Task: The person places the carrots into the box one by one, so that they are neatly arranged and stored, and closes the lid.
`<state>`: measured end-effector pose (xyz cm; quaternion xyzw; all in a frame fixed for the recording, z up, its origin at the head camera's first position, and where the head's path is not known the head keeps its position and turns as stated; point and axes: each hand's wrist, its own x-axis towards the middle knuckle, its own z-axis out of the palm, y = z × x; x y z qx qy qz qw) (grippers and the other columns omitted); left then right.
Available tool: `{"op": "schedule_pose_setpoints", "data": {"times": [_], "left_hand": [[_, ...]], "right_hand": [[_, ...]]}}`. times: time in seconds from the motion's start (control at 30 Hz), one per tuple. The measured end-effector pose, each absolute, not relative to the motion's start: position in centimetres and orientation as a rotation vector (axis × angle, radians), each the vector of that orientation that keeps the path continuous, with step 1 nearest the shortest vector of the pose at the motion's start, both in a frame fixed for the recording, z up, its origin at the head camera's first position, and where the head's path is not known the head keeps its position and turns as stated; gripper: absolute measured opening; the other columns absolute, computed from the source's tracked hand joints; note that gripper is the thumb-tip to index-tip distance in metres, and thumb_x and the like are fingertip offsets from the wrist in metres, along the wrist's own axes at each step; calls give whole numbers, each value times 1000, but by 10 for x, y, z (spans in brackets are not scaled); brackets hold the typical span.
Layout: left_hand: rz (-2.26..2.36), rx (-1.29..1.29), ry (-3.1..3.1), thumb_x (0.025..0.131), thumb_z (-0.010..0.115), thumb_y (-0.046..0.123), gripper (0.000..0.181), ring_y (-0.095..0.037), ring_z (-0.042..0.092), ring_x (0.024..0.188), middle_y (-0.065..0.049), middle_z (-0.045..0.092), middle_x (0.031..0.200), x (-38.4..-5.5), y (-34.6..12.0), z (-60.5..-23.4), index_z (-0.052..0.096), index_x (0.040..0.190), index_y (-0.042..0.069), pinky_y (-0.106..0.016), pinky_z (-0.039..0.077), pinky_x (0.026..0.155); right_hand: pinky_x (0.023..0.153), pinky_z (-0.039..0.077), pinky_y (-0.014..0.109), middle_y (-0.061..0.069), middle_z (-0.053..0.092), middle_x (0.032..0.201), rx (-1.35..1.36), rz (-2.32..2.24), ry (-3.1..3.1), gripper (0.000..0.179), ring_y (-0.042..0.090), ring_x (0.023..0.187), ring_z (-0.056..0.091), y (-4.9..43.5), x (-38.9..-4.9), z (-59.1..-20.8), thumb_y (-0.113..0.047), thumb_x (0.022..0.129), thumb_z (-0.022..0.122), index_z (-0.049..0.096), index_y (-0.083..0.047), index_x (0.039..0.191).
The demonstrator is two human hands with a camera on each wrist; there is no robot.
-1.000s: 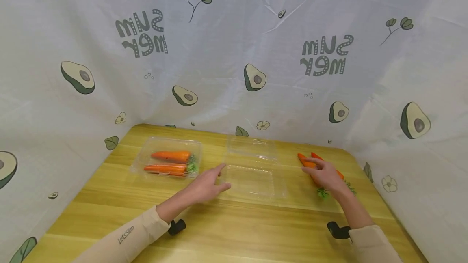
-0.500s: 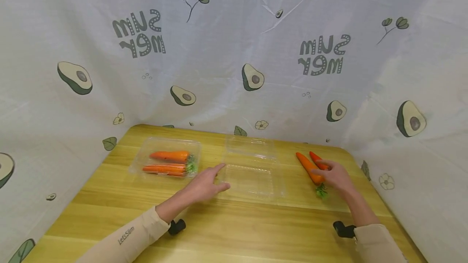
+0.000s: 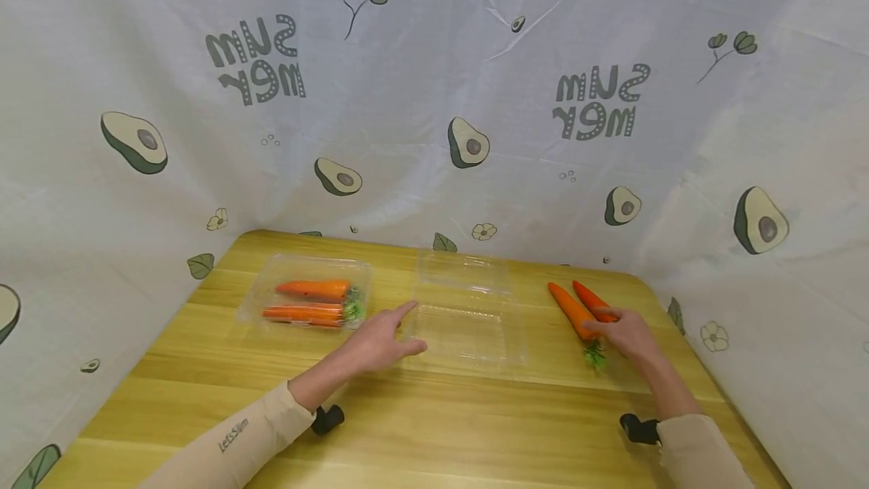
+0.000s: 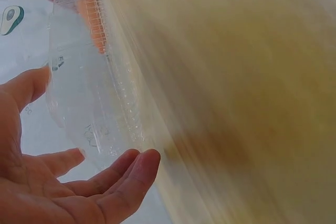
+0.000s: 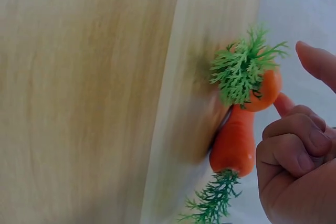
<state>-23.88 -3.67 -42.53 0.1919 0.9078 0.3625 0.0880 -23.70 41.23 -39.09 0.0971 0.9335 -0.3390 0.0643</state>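
A clear plastic clamshell box [image 3: 468,334] lies open at mid-table, its lid folded back toward the cloth. My left hand [image 3: 382,339] reaches to the box's left edge, thumb and index finger spread; in the left wrist view the fingers are relaxed around the clear plastic. On the right lie two carrots: an orange carrot [image 3: 569,308] with a light green top and a redder carrot [image 3: 588,296]. Over their thick ends is my right hand [image 3: 626,332]. In the right wrist view its index finger meets the orange carrot [image 5: 269,90]; the thumb stands apart, other fingers curled on nothing.
A second clear box [image 3: 326,261] with carrots inside stands at the left. Behind the wooden table [image 3: 434,429] hangs a patterned cloth [image 3: 400,112], which also runs along both sides. Black camera mounts [image 3: 328,419] sit at both wrists.
My right hand has moved right and back off the orange carrot, toward the redder one, uncovering more of both. The left hand keeps its place by the box.
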Motion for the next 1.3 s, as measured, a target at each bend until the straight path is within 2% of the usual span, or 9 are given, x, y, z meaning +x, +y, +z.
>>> {"op": "schedule_pose_setpoints", "data": {"times": [0.13,0.27,0.37,0.43,0.57,0.73,0.9,1.17,1.3], "left_hand": [[1103,557,2695,92,71,46,81,-39,50,135,-18,51,149,-239,-37,-423,34,159,17,-60,43,106],[1107,536,2701,92,71,46,82,-39,49,136,-18,50,150,-239,-35,-420,34,159,16,-60,42,107],[1087,529,2716,93,70,46,81,-40,47,137,-18,50,150,-240,-34,-419,34,158,16,-60,41,108],[1085,527,2717,93,70,46,81,-40,46,138,-18,49,151,-241,-34,-419,34,159,15,-60,40,109],[1101,522,2709,92,71,46,84,-39,46,138,-19,48,151,-243,-33,-420,33,159,15,-59,40,109],[1119,514,2700,91,73,47,88,-39,48,136,-20,49,150,-242,-33,-420,30,160,14,-58,42,108],[1106,502,2699,90,74,48,92,-38,52,132,-20,50,149,-240,-32,-423,26,161,15,-56,46,104],[1122,509,2705,89,73,50,91,-40,47,137,-20,46,153,-240,-30,-425,28,161,15,-58,43,107],[1121,512,2704,89,73,51,92,-41,47,137,-21,47,152,-240,-29,-427,28,160,14,-59,43,107]], "right_hand": [[107,35,64,43,22,153,304,-1023,2819,76,59,136,30,414,-238,-393,-39,98,64,38,11,149],[94,44,53,44,26,151,312,-1006,2826,72,52,124,42,413,-239,-396,-34,98,64,40,14,147],[87,44,45,43,32,148,312,-979,2845,70,47,118,46,413,-241,-398,-32,97,65,43,16,144],[85,44,44,43,35,147,311,-960,2860,69,46,115,47,414,-242,-399,-31,97,66,45,17,142],[89,47,50,43,39,144,312,-926,2881,68,50,119,48,415,-243,-401,-33,96,66,48,18,138],[99,43,57,43,39,144,323,-934,2885,71,54,124,44,416,-245,-403,-35,96,66,47,19,138],[98,44,57,44,36,145,309,-921,2874,70,55,126,43,419,-244,-407,-35,96,66,48,19,138],[106,38,61,44,34,145,374,-1002,2858,74,56,128,39,422,-246,-410,-39,94,69,49,18,137],[96,45,55,45,41,137,382,-1028,2851,77,52,114,47,423,-246,-410,-41,93,69,49,18,137]]}}
